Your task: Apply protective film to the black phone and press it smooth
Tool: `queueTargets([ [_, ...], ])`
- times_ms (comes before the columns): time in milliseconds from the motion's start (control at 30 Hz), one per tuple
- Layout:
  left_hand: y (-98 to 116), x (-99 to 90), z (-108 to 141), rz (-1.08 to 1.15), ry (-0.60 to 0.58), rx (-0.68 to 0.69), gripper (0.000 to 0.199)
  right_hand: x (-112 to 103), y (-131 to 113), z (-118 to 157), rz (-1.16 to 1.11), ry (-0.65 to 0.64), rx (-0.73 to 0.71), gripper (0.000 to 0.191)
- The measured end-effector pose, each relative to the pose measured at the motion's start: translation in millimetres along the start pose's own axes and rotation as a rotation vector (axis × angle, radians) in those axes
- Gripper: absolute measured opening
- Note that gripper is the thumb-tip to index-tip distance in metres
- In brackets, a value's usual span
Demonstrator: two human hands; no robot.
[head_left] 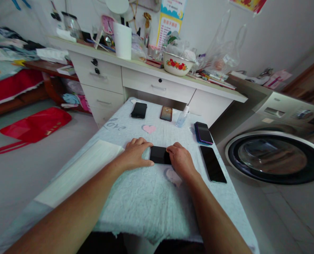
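A black smartphone lies screen up and sideways on the cloth-covered table in front of me. My left hand braces its left end, thumb at the near corner and index finger at the far corner. The bunched fingers of my right hand press on the right part of the screen and cover that end. Whatever they may hold is hidden. To the right lies a larger black phone, with a stack of phones beyond it. A clear spray bottle stands farther back.
Two more phones, one black and one brownish, lie at the table's far end. A folded white cloth runs along the left side. Beyond are a white desk and, right, a washing machine. A red bag lies on the floor.
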State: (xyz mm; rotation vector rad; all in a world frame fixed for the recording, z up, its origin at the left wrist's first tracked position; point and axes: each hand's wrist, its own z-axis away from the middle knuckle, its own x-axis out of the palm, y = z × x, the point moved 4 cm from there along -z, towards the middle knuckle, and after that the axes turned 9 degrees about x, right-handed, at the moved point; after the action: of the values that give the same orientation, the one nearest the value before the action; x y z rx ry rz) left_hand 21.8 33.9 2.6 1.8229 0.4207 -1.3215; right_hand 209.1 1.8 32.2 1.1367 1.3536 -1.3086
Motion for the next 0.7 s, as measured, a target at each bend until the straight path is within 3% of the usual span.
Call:
queueTargets([
  [367,1.7,-1.2,-0.1,0.007,-0.002,-0.017,0.074,3.4,-17.8,7.1,-0.065,-0.073,-0.178,0.030],
  [700,1.1,-1.3,0.0,0.010,0.001,-0.010,0.074,5.3,-7.5,-0.6,-0.028,-0.003,-0.081,0.029],
])
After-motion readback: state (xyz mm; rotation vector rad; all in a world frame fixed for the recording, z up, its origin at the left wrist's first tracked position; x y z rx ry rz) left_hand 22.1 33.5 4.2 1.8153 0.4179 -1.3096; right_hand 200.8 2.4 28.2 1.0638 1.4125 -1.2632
